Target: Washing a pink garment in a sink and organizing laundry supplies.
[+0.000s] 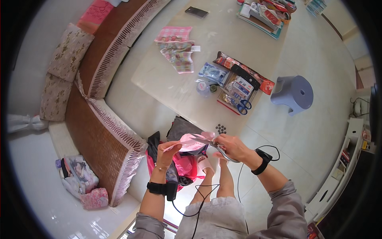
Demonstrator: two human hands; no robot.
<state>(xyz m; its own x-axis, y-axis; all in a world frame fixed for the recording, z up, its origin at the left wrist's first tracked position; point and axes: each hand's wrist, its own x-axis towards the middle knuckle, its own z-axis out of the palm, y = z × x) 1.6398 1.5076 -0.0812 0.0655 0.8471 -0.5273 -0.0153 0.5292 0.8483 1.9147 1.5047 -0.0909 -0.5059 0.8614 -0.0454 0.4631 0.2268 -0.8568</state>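
Note:
My left hand (167, 154) pinches the edge of a piece of thin pink material (191, 144), which stretches across in front of me. In my right hand (234, 147) is a pair of scissors (213, 144) with grey handles. Their blades lie over the pink piece and point left; whether they cut into it I cannot tell. Below and behind this, a heap of pink and dark cloth or bags (183, 167) lies by my feet. A dark grey folded cloth (182, 128) sits at the table's near edge.
On the pale table (167, 95) are several small dark round pieces (220, 129), an open box of supplies (225, 101) with blue-handled scissors (244, 107), a wipes pack (213, 73), a checked cloth (179, 49) and a phone (196, 12). A stool (294, 94) stands right; a sofa (101, 152), left.

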